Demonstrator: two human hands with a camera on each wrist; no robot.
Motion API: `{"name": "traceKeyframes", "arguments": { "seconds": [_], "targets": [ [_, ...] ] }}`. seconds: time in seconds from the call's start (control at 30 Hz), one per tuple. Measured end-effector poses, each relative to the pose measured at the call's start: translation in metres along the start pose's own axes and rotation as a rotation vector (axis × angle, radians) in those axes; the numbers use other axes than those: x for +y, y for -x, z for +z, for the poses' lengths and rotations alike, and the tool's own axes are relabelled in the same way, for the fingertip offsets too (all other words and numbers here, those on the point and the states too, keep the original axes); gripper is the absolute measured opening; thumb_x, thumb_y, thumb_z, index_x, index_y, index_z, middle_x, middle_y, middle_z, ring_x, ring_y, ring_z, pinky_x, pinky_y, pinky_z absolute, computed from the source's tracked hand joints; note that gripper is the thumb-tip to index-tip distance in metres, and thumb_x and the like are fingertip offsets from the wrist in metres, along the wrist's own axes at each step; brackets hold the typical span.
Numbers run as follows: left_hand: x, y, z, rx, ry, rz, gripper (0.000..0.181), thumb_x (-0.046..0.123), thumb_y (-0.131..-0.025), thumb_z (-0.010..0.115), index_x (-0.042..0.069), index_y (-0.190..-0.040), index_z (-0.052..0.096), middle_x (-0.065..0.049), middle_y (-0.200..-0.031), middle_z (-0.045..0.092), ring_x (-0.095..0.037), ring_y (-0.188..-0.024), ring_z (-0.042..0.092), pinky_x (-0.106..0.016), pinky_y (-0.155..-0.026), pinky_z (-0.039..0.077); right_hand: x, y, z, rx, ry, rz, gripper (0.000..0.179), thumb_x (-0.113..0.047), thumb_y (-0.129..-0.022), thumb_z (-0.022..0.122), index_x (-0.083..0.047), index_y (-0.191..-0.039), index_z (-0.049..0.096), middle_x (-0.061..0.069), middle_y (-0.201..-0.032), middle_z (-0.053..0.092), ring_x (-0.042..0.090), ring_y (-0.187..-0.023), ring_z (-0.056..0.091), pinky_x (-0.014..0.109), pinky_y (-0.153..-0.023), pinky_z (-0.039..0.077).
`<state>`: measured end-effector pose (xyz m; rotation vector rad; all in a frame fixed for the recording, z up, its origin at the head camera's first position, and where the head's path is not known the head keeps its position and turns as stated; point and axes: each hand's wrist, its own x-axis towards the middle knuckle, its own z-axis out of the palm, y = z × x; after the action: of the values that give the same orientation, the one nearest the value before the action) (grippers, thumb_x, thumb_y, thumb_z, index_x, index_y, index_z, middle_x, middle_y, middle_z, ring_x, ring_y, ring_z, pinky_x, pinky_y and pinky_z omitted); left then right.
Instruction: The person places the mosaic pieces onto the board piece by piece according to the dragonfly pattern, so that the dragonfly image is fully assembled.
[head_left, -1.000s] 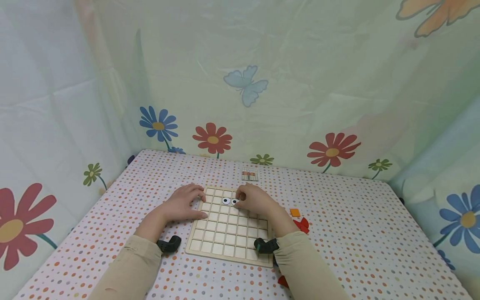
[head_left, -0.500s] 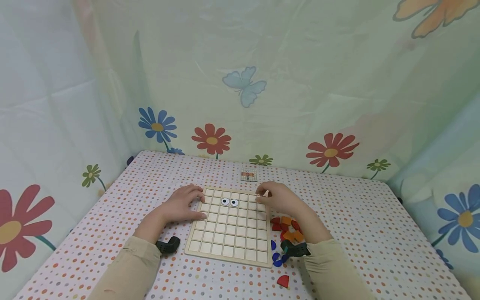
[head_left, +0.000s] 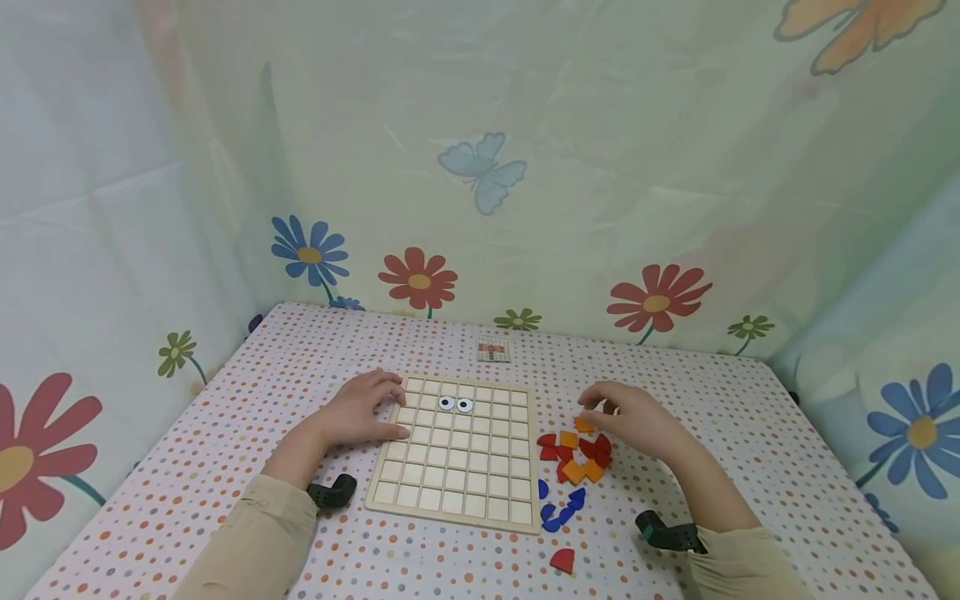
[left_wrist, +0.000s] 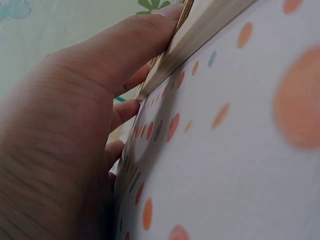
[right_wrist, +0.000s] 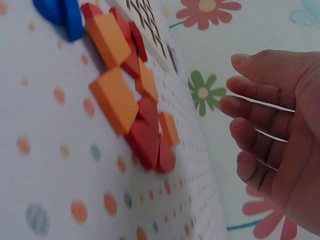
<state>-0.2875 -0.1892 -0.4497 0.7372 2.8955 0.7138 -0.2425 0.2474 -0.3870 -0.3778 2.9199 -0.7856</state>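
A wooden grid board (head_left: 435,458) lies flat on the table, with two round eye pieces (head_left: 464,405) side by side in its upper cells. My left hand (head_left: 363,407) rests at the board's left edge; in the left wrist view its thumb (left_wrist: 135,42) lies on the rim and the other fingertips are by the side. Right of the board, my right hand (head_left: 633,417) hovers over the far end of a pile of orange squares (head_left: 574,472) and red quarter-round pieces (head_left: 602,450). Its fingers are loosely bent, and the right wrist view shows nothing held in them.
Several blue pieces (head_left: 551,524) lie by the board's lower right corner. A lone red quarter-round (head_left: 562,560) sits nearer the front. Beyond the board is a small card (head_left: 493,349) with a grid picture. A flowered curtain (head_left: 570,167) stands behind the table.
My right hand has left the second eye piece, which stays on the board, and moved right to above the orange and red pile. The left hand has kept its place at the board's edge.
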Motion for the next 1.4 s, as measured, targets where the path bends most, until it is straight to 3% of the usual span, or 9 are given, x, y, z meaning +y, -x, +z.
{"name": "traceKeyframes", "arguments": {
  "seconds": [0.23,0.5,0.73,1.03,1.4],
  "targets": [
    [-0.001,0.002,0.001,0.002,0.001,0.007,0.04,0.06,-0.079,0.074,0.033,-0.102,0.057,-0.003,-0.15,0.042,-0.034,-0.143,0.033,-0.06,-0.118,0.023,0.016,0.011,-0.001,-0.003,0.007,0.032,0.02,-0.024,-0.094,0.068,-0.013,-0.11,0.068,0.001,-0.099,0.066,0.018,-0.086,0.056,0.029,-0.068,0.048],
    [-0.001,0.001,0.001,0.009,-0.005,0.009,0.039,0.058,-0.08,0.074,0.032,-0.103,0.057,-0.003,-0.15,0.043,-0.034,-0.144,0.033,-0.059,-0.119,0.023,0.031,0.012,0.005,-0.072,0.008,0.109,0.022,-0.025,-0.091,0.072,-0.012,-0.107,0.067,0.002,-0.092,0.062,0.018,-0.082,0.053,0.029,-0.067,0.048],
    [0.001,0.002,-0.002,0.013,0.01,0.009,0.04,0.058,-0.08,0.074,0.031,-0.104,0.058,-0.004,-0.15,0.043,-0.035,-0.144,0.032,-0.06,-0.119,0.022,0.04,0.01,0.01,-0.085,0.004,0.095,0.021,-0.021,-0.088,0.075,-0.013,-0.105,0.067,0.001,-0.091,0.061,0.018,-0.083,0.052,0.031,-0.071,0.046],
    [0.0,0.003,-0.002,0.015,0.016,0.013,0.04,0.058,-0.079,0.074,0.031,-0.103,0.058,-0.003,-0.149,0.043,-0.035,-0.144,0.033,-0.06,-0.119,0.022,0.044,0.009,0.013,-0.073,0.042,0.057,0.016,-0.016,-0.093,0.068,-0.015,-0.108,0.068,0.0,-0.094,0.062,0.018,-0.086,0.053,0.034,-0.077,0.05],
    [-0.002,0.0,0.001,0.005,0.013,0.006,0.039,0.058,-0.079,0.075,0.033,-0.103,0.057,-0.001,-0.15,0.042,-0.032,-0.145,0.031,-0.058,-0.12,0.021,0.05,0.009,0.016,-0.045,0.032,0.02,0.017,-0.023,-0.091,0.072,-0.017,-0.105,0.066,0.0,-0.093,0.06,0.017,-0.081,0.051,0.03,-0.07,0.045]
  ]
}}
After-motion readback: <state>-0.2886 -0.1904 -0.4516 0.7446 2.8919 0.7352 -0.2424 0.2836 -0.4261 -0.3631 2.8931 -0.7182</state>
